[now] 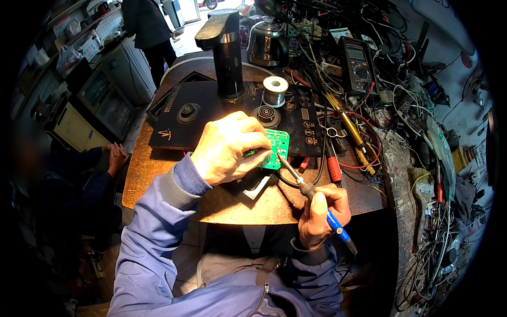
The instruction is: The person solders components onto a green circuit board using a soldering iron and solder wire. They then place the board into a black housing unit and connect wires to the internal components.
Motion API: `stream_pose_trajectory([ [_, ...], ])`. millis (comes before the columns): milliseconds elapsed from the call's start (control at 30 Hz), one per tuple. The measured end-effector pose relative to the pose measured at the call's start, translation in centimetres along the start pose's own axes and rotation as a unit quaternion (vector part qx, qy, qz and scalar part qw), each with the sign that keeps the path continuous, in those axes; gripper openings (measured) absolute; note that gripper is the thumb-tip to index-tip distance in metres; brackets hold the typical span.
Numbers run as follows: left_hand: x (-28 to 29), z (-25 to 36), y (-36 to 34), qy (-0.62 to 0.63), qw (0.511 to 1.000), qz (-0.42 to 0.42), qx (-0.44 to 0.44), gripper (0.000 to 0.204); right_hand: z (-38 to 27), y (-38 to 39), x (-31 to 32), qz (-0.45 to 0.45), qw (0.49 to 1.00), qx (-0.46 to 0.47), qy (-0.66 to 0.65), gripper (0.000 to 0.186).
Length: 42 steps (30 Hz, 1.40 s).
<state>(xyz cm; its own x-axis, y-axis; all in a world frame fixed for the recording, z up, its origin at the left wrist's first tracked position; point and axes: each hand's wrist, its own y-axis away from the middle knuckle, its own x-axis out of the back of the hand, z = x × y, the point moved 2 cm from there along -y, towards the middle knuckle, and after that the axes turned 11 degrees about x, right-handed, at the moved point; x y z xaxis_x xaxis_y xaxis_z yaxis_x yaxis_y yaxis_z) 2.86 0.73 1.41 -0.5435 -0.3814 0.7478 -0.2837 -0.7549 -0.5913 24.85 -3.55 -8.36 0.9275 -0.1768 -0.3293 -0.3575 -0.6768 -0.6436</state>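
My right hand (pixel 323 214) grips a soldering iron (pixel 334 222) with a blue handle. Its metal tip points up and left, at the face of a green circuit board (pixel 280 141). Over the board's left part, my left hand (pixel 232 148) is closed, thumb and forefinger pinched together close to the iron's tip. Whatever lies between those fingertips is too small or hidden to make out. The board sits above the front edge of a black panel (pixel 195 124), its left portion covered by my fingers. A spool of solder wire (pixel 275 92) stands behind it on the panel.
A black column-shaped appliance (pixel 228 63) and a glass kettle (pixel 266 42) stand behind. To the right lie a multimeter (pixel 359 63), a red-handled tool (pixel 333 164), a yellow tool (pixel 346 121) and heaped cables. At left sits another person, hands clasped (pixel 115 157); someone stands farther back.
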Motion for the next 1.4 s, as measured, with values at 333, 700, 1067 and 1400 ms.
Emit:
stream_pose_trajectory([
  [333, -0.19, 0.12, 0.00, 0.013, 1.000, 0.014, 0.001, 0.017, 0.29, 0.23, 0.19, 0.031, 0.998, -0.023, -0.049, 0.016],
  [700, -0.23, 0.28, -0.05, -0.003, 1.000, 0.016, 0.006, 0.017, 0.37, 0.14, 0.22, -0.004, 1.000, 0.004, -0.011, 0.007],
  [1067, -0.21, 0.45, 0.03, -0.013, 1.000, 0.022, 0.004, 0.018, 0.37, 0.08, 0.14, -0.008, 1.000, 0.010, 0.001, 0.006],
  [1400, -0.17, 0.57, 0.05, -0.020, 1.000, 0.016, 0.011, 0.017, 0.31, -0.01, 0.00, -0.006, 1.000, 0.006, -0.004, 0.006],
])
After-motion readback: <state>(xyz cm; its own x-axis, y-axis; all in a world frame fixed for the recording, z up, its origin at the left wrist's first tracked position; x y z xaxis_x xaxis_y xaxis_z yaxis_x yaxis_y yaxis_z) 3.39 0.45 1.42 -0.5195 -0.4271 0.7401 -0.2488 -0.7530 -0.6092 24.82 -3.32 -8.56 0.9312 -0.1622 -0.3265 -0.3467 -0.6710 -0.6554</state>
